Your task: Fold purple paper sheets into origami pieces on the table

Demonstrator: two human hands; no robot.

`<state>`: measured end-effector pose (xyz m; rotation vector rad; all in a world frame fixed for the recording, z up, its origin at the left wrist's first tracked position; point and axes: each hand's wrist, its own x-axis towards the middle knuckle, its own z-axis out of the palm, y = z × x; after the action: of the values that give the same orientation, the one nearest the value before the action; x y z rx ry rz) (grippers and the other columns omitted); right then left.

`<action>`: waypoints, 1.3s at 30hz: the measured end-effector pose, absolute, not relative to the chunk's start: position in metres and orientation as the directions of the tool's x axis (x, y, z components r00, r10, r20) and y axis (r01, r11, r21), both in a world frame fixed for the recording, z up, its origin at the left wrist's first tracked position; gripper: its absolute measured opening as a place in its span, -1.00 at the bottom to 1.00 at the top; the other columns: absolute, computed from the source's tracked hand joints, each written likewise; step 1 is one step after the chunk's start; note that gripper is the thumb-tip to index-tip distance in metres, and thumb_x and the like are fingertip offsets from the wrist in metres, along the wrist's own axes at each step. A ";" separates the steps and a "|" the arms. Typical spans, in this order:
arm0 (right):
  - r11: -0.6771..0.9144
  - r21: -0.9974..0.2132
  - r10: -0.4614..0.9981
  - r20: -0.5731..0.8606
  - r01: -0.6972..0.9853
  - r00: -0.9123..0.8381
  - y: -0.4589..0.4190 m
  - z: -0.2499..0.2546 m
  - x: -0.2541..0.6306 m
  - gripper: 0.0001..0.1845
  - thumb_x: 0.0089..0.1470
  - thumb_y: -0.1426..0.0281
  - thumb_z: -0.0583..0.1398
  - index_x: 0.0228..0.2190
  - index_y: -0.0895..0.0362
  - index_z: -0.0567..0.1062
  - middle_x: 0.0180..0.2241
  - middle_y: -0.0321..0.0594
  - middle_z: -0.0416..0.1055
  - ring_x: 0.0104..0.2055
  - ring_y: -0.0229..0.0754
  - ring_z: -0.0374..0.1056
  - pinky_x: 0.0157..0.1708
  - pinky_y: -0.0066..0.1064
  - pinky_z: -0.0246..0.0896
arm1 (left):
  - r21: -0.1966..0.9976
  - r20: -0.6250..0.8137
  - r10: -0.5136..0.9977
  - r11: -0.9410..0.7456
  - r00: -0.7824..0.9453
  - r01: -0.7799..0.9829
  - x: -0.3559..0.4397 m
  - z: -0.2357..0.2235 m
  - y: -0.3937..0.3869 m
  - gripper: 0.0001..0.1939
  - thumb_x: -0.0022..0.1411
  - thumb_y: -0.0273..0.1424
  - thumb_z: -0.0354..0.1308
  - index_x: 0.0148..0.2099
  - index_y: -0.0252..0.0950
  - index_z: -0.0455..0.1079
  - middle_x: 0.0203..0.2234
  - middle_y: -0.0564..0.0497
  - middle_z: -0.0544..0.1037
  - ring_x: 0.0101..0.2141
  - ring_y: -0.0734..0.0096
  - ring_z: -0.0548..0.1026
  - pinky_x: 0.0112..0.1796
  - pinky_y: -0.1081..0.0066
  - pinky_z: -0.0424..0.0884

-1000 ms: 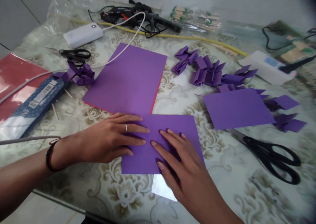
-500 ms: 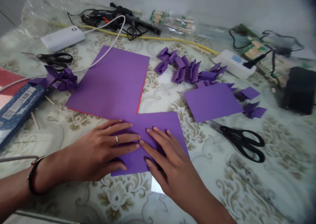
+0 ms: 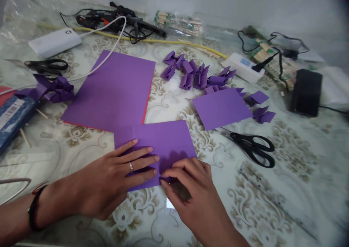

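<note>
the right hand (image 3: 200, 190) pinches the near edge of the purple sheet (image 3: 169, 138) on the patterned table (image 3: 218, 210); the left hand (image 3: 114, 178) lies spread over it. should that hand slip, the sheet could skew, perhaps nudging the larger sheet (image 3: 117, 87) beyond.

The rectangular sheet of purple paper (image 3: 163, 140) lies on the patterned tabletop (image 3: 215, 189), its long side running across the view and its left part looking flat. The far left portion overlaps the near corner of a larger purple sheet (image 3: 114, 90). The colour is even and matte; a short faint line marks the right half. Its near right corner is hidden.
</note>
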<state>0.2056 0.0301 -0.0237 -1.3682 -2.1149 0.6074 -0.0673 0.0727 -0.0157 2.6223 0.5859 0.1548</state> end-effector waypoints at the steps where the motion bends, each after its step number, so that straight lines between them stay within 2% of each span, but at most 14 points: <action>1: 0.347 -0.646 0.934 0.175 0.680 -0.311 0.029 -0.024 0.203 -0.89 0.26 0.49 0.34 -0.28 0.03 0.57 -0.30 -0.30 0.49 -0.22 -0.09 0.39 -0.13 -0.16 0.16 | 0.449 0.003 0.430 -0.807 0.903 0.383 -0.067 -0.017 0.073 -0.10 0.09 -0.51 0.17 0.51 -0.24 0.23 0.55 -0.06 0.21 0.53 0.02 0.13 0.55 -0.03 -0.20; 7: 0.266 -0.672 0.962 0.140 0.691 -0.234 0.023 -0.024 0.196 -0.88 0.20 0.50 0.31 -0.32 0.02 0.53 -0.32 -0.33 0.45 -0.21 -0.09 0.36 -0.11 -0.16 0.05 | 0.448 -0.049 0.428 -0.798 0.902 0.403 -0.065 -0.015 0.076 -0.17 0.24 -0.45 0.23 0.53 -0.06 0.22 0.60 -0.07 0.08 0.53 -0.07 0.14 0.52 -0.14 -0.12; 10: 0.255 -0.667 0.965 0.135 0.700 -0.223 0.023 -0.024 0.197 -0.87 0.20 0.50 0.29 -0.33 0.01 0.52 -0.33 -0.35 0.44 -0.22 -0.10 0.35 -0.09 -0.16 0.03 | 0.445 -0.066 0.419 -0.800 0.906 0.402 -0.065 -0.013 0.077 -0.22 0.30 -0.42 0.23 0.53 -0.04 0.23 0.59 -0.09 0.09 0.53 -0.06 0.14 0.51 -0.15 -0.10; 17: 0.247 -0.633 0.967 0.118 0.734 -0.224 0.024 -0.022 0.210 -0.87 0.23 0.51 0.26 -0.32 0.01 0.53 -0.31 -0.35 0.45 -0.20 -0.08 0.37 -0.05 -0.14 0.01 | 0.417 -0.021 0.450 -0.808 0.893 0.417 -0.065 -0.013 0.075 -0.37 0.46 -0.41 0.13 0.50 0.01 0.28 0.56 0.00 0.20 0.52 0.12 0.17 0.53 0.01 -0.15; 21: 0.234 -0.586 0.972 0.123 0.776 -0.200 0.024 -0.023 0.225 -0.87 0.26 0.48 0.25 -0.32 0.00 0.52 -0.31 -0.34 0.49 -0.20 -0.05 0.37 -0.07 -0.13 0.02 | 0.426 -0.004 0.476 -0.795 0.880 0.432 -0.065 -0.014 0.074 -0.37 0.45 -0.43 0.12 0.49 0.02 0.30 0.56 0.04 0.21 0.51 0.15 0.18 0.53 0.05 -0.18; 25: 0.202 -0.569 0.979 0.134 0.797 -0.152 0.024 -0.024 0.240 -0.88 0.28 0.43 0.24 -0.33 -0.01 0.53 -0.32 -0.33 0.50 -0.21 -0.03 0.38 -0.11 -0.13 0.03 | 0.414 0.004 0.464 -0.807 0.886 0.421 -0.065 -0.013 0.073 -0.31 0.37 -0.46 0.15 0.49 -0.01 0.30 0.56 0.03 0.20 0.51 0.08 0.18 0.53 0.01 -0.18; 30: 0.134 -0.558 0.990 0.115 0.819 -0.083 0.029 -0.026 0.261 -0.88 0.24 0.40 0.24 -0.36 -0.02 0.51 -0.34 -0.32 0.50 -0.23 -0.01 0.40 -0.10 -0.10 0.07 | 0.418 0.014 0.460 -0.809 0.888 0.412 -0.066 -0.014 0.074 -0.31 0.35 -0.47 0.16 0.48 -0.01 0.32 0.55 0.04 0.21 0.50 0.05 0.22 0.54 -0.01 -0.16; 34: 0.141 -0.508 0.987 0.135 0.850 -0.083 0.033 -0.027 0.280 -0.89 0.21 0.36 0.23 -0.39 -0.02 0.50 -0.37 -0.31 0.50 -0.25 0.01 0.42 -0.07 -0.05 0.13 | 0.413 0.001 0.448 -0.815 0.894 0.408 -0.067 -0.013 0.077 -0.30 0.36 -0.47 0.15 0.49 -0.01 0.30 0.55 0.04 0.21 0.51 0.07 0.19 0.53 0.00 -0.15; 37: 0.148 -0.502 0.987 0.136 0.852 -0.091 0.033 -0.025 0.287 -0.88 0.25 0.35 0.19 -0.36 -0.01 0.49 -0.35 -0.30 0.51 -0.27 -0.01 0.45 -0.11 -0.06 0.22 | 0.391 -0.006 0.434 -0.828 0.901 0.401 -0.067 -0.008 0.077 -0.32 0.39 -0.45 0.14 0.51 -0.01 0.28 0.53 0.00 0.25 0.48 0.04 0.24 0.49 -0.02 -0.05; 39: 0.127 -0.527 0.989 0.133 0.840 -0.066 0.030 -0.021 0.287 -0.89 0.31 0.34 0.18 -0.29 -0.01 0.52 -0.31 -0.27 0.54 -0.27 -0.04 0.48 -0.24 -0.16 0.30 | 0.382 -0.011 0.453 -0.822 0.891 0.423 -0.064 -0.004 0.071 -0.33 0.41 -0.41 0.16 0.51 0.01 0.27 0.49 -0.04 0.33 0.41 -0.04 0.33 0.41 -0.05 0.11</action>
<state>0.2871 0.0299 -0.0212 -1.7599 -1.9550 0.4332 -0.0644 0.0714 -0.0038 2.6791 0.6457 0.1122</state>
